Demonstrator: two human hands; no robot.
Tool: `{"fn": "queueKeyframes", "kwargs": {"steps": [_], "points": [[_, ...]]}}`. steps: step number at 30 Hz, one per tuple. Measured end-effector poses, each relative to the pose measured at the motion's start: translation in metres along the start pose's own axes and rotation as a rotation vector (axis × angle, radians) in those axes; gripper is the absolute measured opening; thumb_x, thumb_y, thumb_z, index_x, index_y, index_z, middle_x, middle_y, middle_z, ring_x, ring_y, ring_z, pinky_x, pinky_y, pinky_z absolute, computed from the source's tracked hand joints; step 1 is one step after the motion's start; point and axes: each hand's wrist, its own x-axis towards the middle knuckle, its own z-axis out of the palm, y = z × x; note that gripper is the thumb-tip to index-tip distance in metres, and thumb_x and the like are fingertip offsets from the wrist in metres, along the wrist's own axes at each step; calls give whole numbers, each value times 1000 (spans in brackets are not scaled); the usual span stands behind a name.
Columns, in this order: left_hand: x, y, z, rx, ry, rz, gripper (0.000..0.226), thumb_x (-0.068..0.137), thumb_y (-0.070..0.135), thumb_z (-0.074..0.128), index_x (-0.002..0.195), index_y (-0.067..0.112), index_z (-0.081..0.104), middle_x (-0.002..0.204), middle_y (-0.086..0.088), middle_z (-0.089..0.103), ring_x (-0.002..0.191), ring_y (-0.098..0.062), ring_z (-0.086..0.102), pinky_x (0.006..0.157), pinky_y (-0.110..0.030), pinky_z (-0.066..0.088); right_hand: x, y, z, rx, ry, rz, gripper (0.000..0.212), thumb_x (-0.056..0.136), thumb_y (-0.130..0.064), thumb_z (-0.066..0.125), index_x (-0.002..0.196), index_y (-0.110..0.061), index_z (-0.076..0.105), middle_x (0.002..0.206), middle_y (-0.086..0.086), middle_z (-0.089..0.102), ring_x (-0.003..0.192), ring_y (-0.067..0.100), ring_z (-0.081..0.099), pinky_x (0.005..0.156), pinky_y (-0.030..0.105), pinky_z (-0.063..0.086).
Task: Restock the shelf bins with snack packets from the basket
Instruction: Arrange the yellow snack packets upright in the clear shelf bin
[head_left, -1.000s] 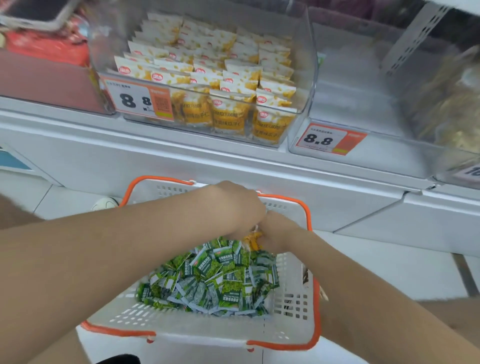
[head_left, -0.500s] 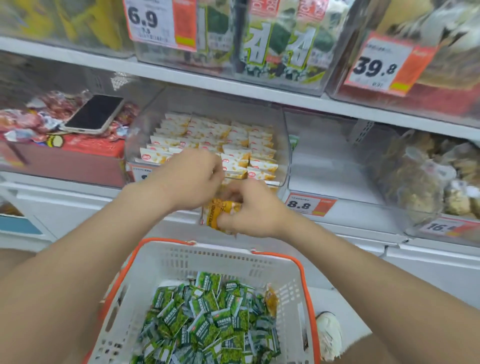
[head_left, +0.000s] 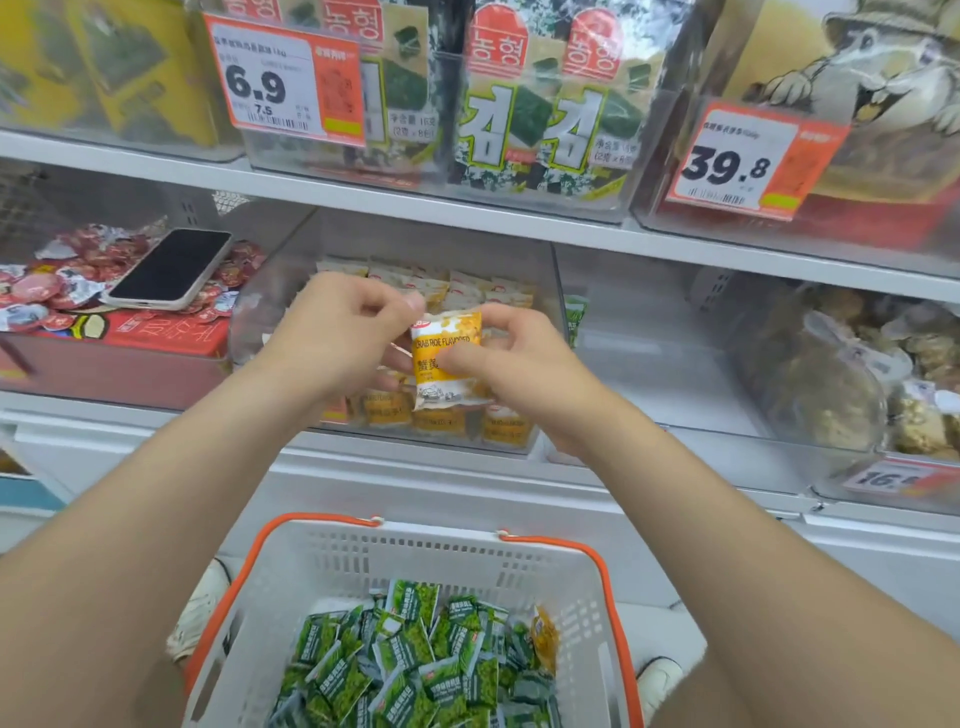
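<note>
A yellow crab-roe snack packet (head_left: 442, 347) is held upright between both hands in front of the clear shelf bin (head_left: 548, 270) of matching yellow packets (head_left: 467, 291). My left hand (head_left: 343, 332) pinches the packet's top left corner. My right hand (head_left: 511, 361) grips its right side, thumb across the front. Below stands the white basket with orange rim (head_left: 571, 551), holding several green snack packets (head_left: 415, 665) and one yellow packet (head_left: 545, 636) at its right side.
A phone (head_left: 174, 270) lies on red sweets in the bin to the left. The clear bin (head_left: 639, 364) to the right looks nearly bare, with a green packet (head_left: 574, 319) at its left wall. Seaweed packs and price tags fill the shelf above.
Both hands rose from the basket to the shelf bin with a yellow packet. The packet now stands upright and spread between the hands. The view tilted upward.
</note>
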Motion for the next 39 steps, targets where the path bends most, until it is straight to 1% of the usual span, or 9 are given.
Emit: {"fn": "queueKeyframes", "kwargs": {"steps": [4, 8, 14, 19, 22, 28, 34, 37, 39], "points": [[8, 1, -2, 109, -51, 50, 27, 104, 31, 62, 88, 14, 75, 76, 3, 77, 69, -15, 76, 59, -34, 63, 4, 5, -6, -126, 20, -108, 22, 91, -26, 79, 106, -16, 68, 91, 3, 80, 86, 21, 77, 80, 40, 63], [30, -9, -13, 449, 10, 196, 23, 104, 27, 61, 86, 21, 74, 77, 4, 77, 66, -11, 75, 58, -19, 53, 30, 22, -12, -335, 302, -199, 23, 85, -32, 82, 97, -29, 62, 85, -2, 76, 73, 18, 71, 72, 41, 61], [70, -41, -36, 973, -223, 248, 6, 85, 28, 83, 86, 30, 78, 85, 13, 74, 89, -13, 67, 85, -39, 58, 55, 36, -4, -369, 219, -218, 23, 83, -28, 81, 98, -34, 64, 87, -7, 77, 82, 15, 75, 79, 47, 62], [90, -55, -42, 1010, -390, 268, 23, 82, 45, 82, 83, 23, 79, 70, 10, 68, 68, -14, 60, 64, -30, 50, 68, 38, 22, -375, 129, -308, 22, 81, -28, 81, 94, -32, 64, 88, -7, 75, 81, 13, 73, 74, 47, 62], [98, -60, -46, 976, -466, 218, 13, 87, 35, 77, 83, 23, 80, 65, 8, 66, 61, -15, 54, 61, -31, 47, 75, 33, 27, -469, 72, -354, 21, 82, -23, 83, 90, -27, 65, 79, -5, 74, 73, 11, 70, 73, 40, 60], [103, -64, -43, 858, -433, 186, 15, 87, 19, 81, 80, 31, 76, 71, 17, 71, 59, 6, 60, 52, -9, 40, 78, 27, 22, -716, -90, -373, 21, 81, -31, 87, 90, -27, 69, 72, -10, 74, 61, -2, 63, 64, 16, 43], [100, -66, -36, 900, -351, 354, 33, 84, 2, 64, 94, 29, 81, 78, 4, 75, 75, -17, 67, 65, -27, 47, 78, 16, 29, -980, -224, -461, 12, 96, -32, 69, 90, -25, 76, 74, -5, 70, 75, 19, 58, 84, 34, 48], [102, -68, -35, 882, -365, 390, 34, 81, 0, 69, 84, 32, 79, 68, 11, 69, 66, -2, 62, 63, -27, 45, 82, 15, 34, -1089, -258, -479, 27, 97, -24, 65, 70, -26, 59, 63, -3, 55, 73, 28, 46, 78, 40, 50], [102, -69, -33, 860, -354, 405, 40, 81, 1, 74, 71, 39, 71, 59, 20, 60, 58, 9, 55, 58, -20, 38, 88, 15, 40, -1135, -290, -491, 20, 96, -25, 66, 77, -30, 69, 66, -6, 52, 76, 28, 43, 79, 41, 52]]}}
